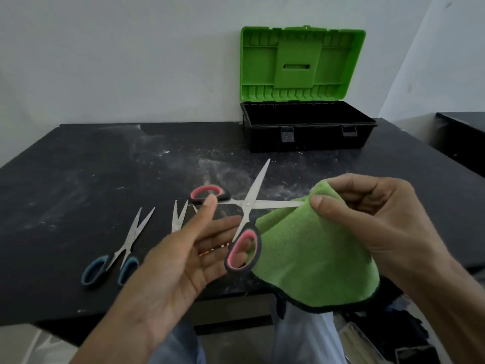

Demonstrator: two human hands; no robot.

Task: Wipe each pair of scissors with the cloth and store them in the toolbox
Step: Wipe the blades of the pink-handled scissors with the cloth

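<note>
Pink-and-black-handled scissors (248, 206) are spread wide open above the table. My left hand (183, 258) holds them by the handles: the index fingertip is at the upper loop and another finger shows through the lower loop. My right hand (367, 219) pinches the green cloth (309, 258) around the tip of the blade that points right. Blue-handled scissors (123, 248) lie open on the table at the left. The blades of a third pair (178, 216) stick out from behind my left hand. The toolbox (307, 137) stands open at the back right, its black tub showing nothing inside.
The toolbox's green lid (301, 61) leans upright against the white wall. The black table (78, 166) is dusty with white smears. A second dark surface (462, 132) sits at the far right. Bags and clutter lie on the floor below the right edge.
</note>
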